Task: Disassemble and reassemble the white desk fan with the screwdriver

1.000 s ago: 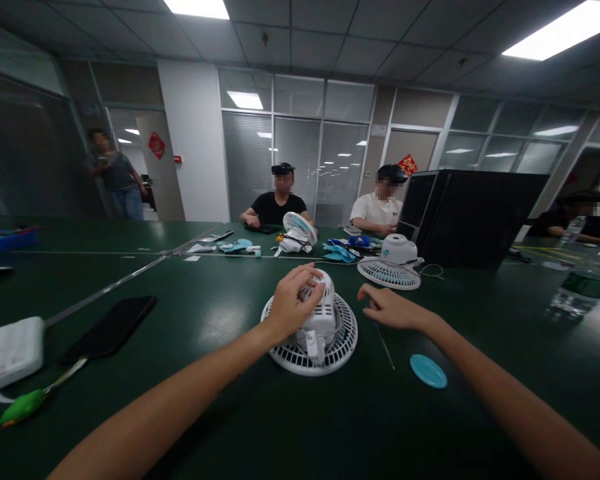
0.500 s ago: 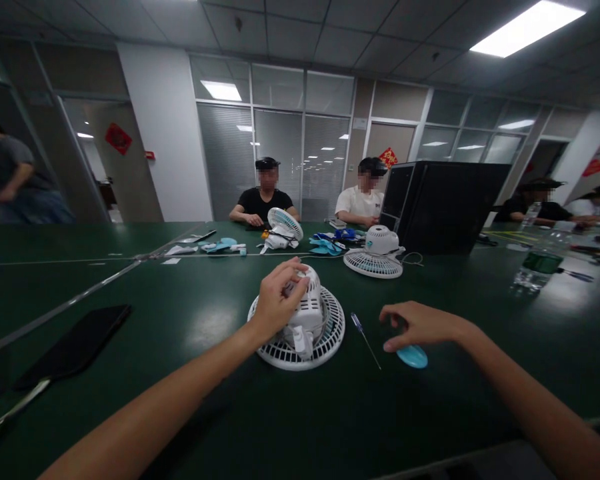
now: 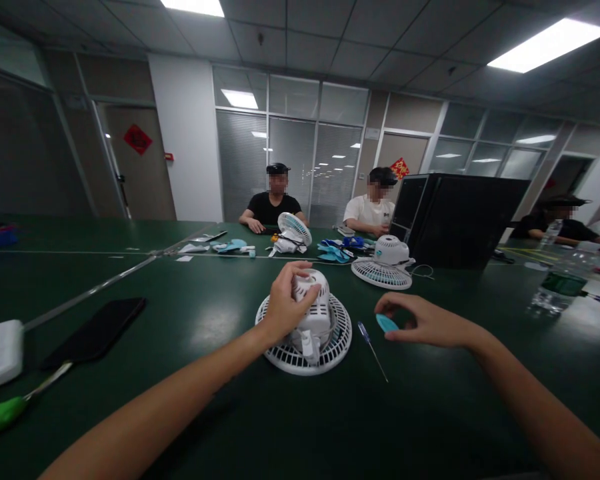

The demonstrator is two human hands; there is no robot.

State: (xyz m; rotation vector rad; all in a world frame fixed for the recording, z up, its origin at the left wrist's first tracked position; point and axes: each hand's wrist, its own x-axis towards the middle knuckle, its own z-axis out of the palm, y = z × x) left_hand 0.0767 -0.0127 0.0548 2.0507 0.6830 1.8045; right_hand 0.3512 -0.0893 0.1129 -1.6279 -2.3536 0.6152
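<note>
A white fan (image 3: 341, 342) lies grille-down on the green table, its motor housing pointing up. My left hand (image 3: 289, 301) is wrapped round the top of that housing, thumb on the near right side. To the right, my right hand (image 3: 425, 321) pinches a light-blue oval cap (image 3: 387, 323) between thumb and fingers, above the tabletop. Between the fan and this hand lies a screwdriver (image 3: 371, 350) with a blue-and-clear handle, its tip towards me.
A second white fan (image 3: 380, 273) and a black computer case (image 3: 473, 217) stand beyond. Further back are blue fan parts (image 3: 334, 251) and another tilted fan (image 3: 293, 233), near two seated people. A water bottle (image 3: 560, 283) stands right; a black phone-like slab (image 3: 97, 333) lies left.
My right hand has picked up the blue cap from the table and raised it. The left hand stays on the fan housing. The view has swung slightly left.
</note>
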